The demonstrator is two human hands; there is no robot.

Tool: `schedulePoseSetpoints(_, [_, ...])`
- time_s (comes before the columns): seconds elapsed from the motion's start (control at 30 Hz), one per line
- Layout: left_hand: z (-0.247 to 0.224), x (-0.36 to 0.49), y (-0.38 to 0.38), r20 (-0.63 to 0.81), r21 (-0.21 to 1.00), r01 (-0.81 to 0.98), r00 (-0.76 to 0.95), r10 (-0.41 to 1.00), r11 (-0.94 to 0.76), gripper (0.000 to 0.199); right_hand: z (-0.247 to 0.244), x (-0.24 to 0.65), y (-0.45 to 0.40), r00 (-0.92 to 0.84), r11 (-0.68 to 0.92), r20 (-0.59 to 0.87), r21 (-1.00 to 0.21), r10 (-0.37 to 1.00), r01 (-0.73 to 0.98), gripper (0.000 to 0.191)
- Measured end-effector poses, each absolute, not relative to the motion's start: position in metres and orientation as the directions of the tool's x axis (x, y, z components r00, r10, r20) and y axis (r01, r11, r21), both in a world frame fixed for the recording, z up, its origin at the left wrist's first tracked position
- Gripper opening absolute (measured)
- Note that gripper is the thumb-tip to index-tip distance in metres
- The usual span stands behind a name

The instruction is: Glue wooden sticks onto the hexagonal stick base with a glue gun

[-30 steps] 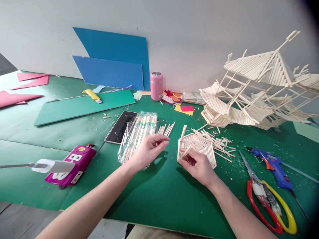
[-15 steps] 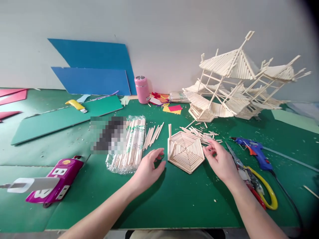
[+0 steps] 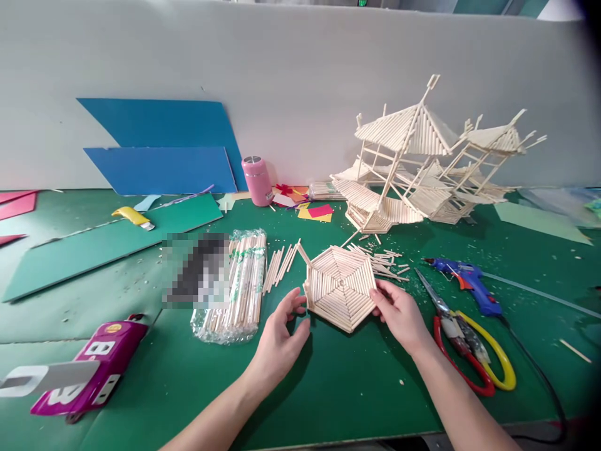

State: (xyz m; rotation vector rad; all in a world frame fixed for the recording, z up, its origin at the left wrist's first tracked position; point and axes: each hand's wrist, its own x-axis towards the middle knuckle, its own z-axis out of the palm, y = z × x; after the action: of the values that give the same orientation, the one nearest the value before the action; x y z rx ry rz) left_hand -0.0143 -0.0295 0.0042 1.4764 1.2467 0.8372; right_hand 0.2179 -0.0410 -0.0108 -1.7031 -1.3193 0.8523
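A hexagonal panel [image 3: 342, 285] of thin wooden sticks is tilted up from the green table, with short posts standing at its left edge. My right hand [image 3: 397, 310] pinches the panel's right corner, thumb on top and fingers underneath. At the left corner is my left hand [image 3: 284, 329], fingers curved and thumb apart, with nothing in it. Cut sticks [image 3: 280, 268] lie just beyond my left hand, and a loose pile of short sticks [image 3: 387, 263] lies behind the panel.
A plastic-wrapped bundle of sticks [image 3: 241, 282] is at left, near a purple power strip [image 3: 94, 369]. Scissors [image 3: 462, 338] and a blue glue gun [image 3: 469, 282] lie at right. Behind stand a stick pavilion model [image 3: 404, 134] and a pink flask [image 3: 257, 181].
My right hand has taken hold of the panel's right corner and tipped the panel up. My left hand stays beside it, still open. The camera view has shifted.
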Motion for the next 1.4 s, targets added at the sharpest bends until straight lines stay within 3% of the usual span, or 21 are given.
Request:
schedulePoseSetpoints(0.3, [0.046,-0.009,-0.040,-0.026,0.999,-0.029,0.238,0.971,0.034,0.041,0.025,0.249,-0.006,0.127,-0.227,-0.209,-0.963,0.970,0.148,0.028])
schedulePoseSetpoints(0.5, [0.040,-0.009,-0.039,-0.027,0.997,0.076,0.191,0.981,0.012,0.013,0.032,0.257,0.019,0.017,-0.288,-0.287,-0.956,0.958,0.061,0.026])
schedulePoseSetpoints(0.63, [0.036,-0.010,-0.042,-0.053,0.986,0.168,0.256,0.965,0.009,0.025,0.030,0.256,0.032,-0.037,-0.297,-0.297,-0.955,0.954,0.006,0.024])
schedulePoseSetpoints(1.0, [0.018,-0.003,-0.055,-0.147,0.979,0.184,0.334,0.931,0.089,0.038,0.027,0.250,0.060,-0.162,-0.357,-0.332,-0.919,0.929,-0.169,0.018])
schedulePoseSetpoints(1.4, [0.018,0.002,-0.060,-0.230,0.971,0.001,0.292,0.928,0.241,0.038,0.013,0.250,0.068,-0.156,-0.307,-0.278,-0.928,0.948,-0.209,0.012])
